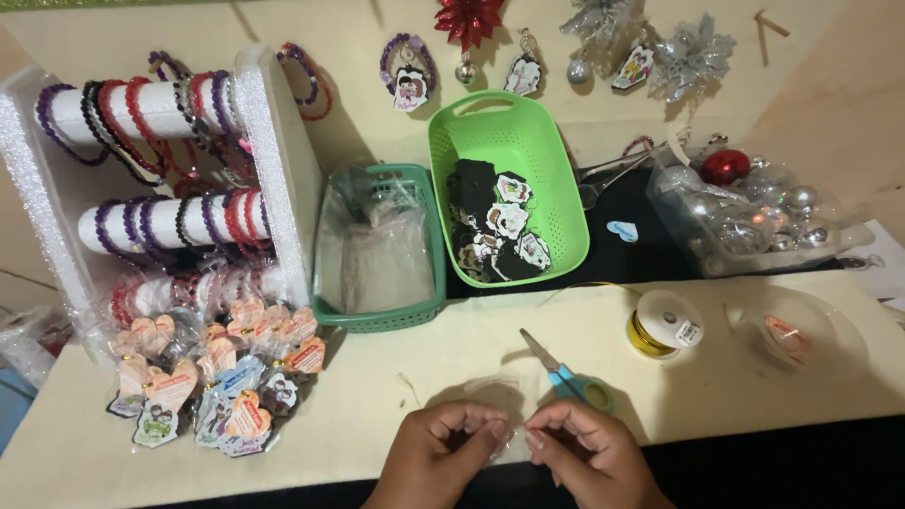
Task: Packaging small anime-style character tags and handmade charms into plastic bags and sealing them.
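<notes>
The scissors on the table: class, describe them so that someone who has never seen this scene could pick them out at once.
Start at the bright green basket in the middle of the cream table, then drop straight down towards the person's two hands, left hand and right hand. Just above the right hand lie the scissors. Nothing else nearby has metal blades and blue-and-green handles; the gold wire spool to their right is round.

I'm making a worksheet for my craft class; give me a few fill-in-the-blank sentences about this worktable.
1. The scissors lying just beyond the right hand have ____ handles.
2. The two hands, left hand included, pinch a small clear ____ between them.
3. The bright green basket stands to the ____ of the darker green basket.
4. The beaded bracelets hang on a ____ rack.

Missing words: blue; plastic bag; right; white
</notes>
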